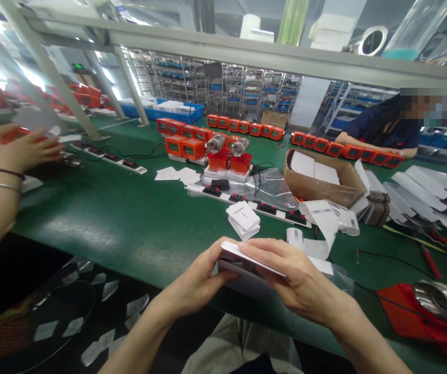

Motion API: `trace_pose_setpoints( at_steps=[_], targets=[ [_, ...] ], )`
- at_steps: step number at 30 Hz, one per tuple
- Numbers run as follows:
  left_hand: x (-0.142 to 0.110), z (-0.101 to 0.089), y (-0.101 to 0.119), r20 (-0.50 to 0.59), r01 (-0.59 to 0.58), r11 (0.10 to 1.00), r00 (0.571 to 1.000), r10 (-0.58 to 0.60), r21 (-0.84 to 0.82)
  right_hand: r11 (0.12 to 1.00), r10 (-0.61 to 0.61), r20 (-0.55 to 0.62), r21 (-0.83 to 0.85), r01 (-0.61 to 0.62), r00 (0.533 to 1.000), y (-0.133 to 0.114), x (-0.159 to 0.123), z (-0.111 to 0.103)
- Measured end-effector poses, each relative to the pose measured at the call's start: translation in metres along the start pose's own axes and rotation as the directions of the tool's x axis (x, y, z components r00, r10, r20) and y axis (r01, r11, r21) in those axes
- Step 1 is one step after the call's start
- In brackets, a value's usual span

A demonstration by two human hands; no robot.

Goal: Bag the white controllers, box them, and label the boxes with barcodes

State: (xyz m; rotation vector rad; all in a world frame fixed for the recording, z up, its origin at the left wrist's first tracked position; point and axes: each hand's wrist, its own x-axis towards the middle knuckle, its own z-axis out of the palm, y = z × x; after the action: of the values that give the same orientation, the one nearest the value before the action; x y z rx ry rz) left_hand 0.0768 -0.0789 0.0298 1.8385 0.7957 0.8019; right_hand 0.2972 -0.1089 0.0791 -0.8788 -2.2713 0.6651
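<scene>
My left hand [198,283] and my right hand [297,283] meet at the near edge of the green table [130,218]. Between them they hold a small stack of white cards [242,259] against a clear plastic bag [340,280]. The left thumb presses the stack's left end, and the right fingers lie flat over its top. Just beyond the hands lies a second stack of white cards [243,219], and to its right a roll of white labels [324,221] with a loose strip.
A power strip [246,200] crosses the table, with orange-red devices [229,156] behind it. A cardboard box [316,179] sits right of centre. A co-worker's hands [16,150] work at far left; another person [382,130] sits far right. Paper scraps litter the floor [91,311].
</scene>
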Motion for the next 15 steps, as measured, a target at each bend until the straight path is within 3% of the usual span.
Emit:
trace_pose_setpoints(
  at_steps=[2,5,9,12,15],
  targets=[
    [0.002,0.0,-0.001,0.0,0.005,1.0,1.0,-0.005,-0.021,0.999,0.034,0.052,0.001,-0.034,0.998,-0.004,-0.001,-0.003],
    [0.001,0.001,-0.001,-0.044,0.001,0.997,0.999,-0.005,-0.075,0.997,0.072,0.03,0.016,-0.072,0.997,-0.01,-0.001,-0.002],
    [-0.001,0.008,0.008,-0.077,-0.043,0.96,0.997,0.023,-0.276,0.985,0.133,0.041,-0.114,-0.127,0.99,-0.013,-0.003,0.001],
    [0.0,0.018,0.019,-0.235,0.03,0.934,0.965,-0.121,-0.355,0.974,0.169,0.064,-0.162,-0.157,0.983,-0.016,-0.005,0.001],
    [0.001,0.027,0.026,-0.328,0.089,0.886,0.909,-0.259,-0.454,0.977,0.202,0.053,-0.087,-0.197,0.978,-0.018,-0.005,0.0]
  ],
)
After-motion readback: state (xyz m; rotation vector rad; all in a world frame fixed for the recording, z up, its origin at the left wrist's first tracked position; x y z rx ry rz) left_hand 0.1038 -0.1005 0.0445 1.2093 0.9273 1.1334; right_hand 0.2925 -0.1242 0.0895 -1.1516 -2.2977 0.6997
